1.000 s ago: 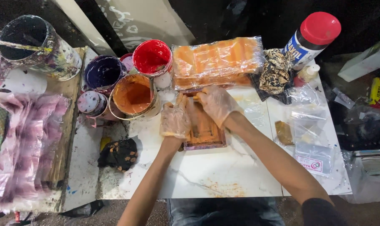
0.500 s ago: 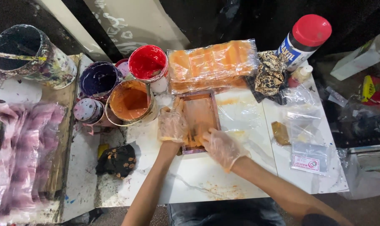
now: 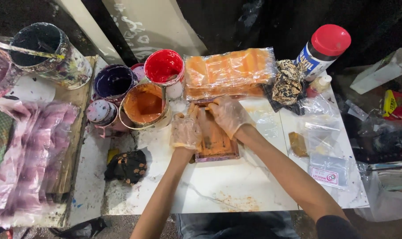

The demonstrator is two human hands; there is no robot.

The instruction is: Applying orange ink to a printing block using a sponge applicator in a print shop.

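Note:
Both my hands wear thin clear plastic gloves. My left hand [image 3: 186,131] rests on the left edge of a small rectangular tray [image 3: 215,146] smeared with orange paint, which lies on the white table [image 3: 218,190]. My right hand [image 3: 229,116] lies flat over the tray's far end, fingers spread and pointing left. Just left of the tray stands an open can of orange paint [image 3: 144,105].
A red paint can [image 3: 164,67], a dark purple can [image 3: 113,82] and a small lidded pot [image 3: 100,111] stand by the orange one. Behind the tray lies an orange-stained plastic sheet [image 3: 229,71]. A red-capped bottle [image 3: 324,51], stained rags [image 3: 127,165], plastic bags [image 3: 318,132] and a large spattered bucket [image 3: 46,52] surround the spot.
My right hand has moved from the tray's near right corner up to its far end. My left hand has stayed on the tray's left edge.

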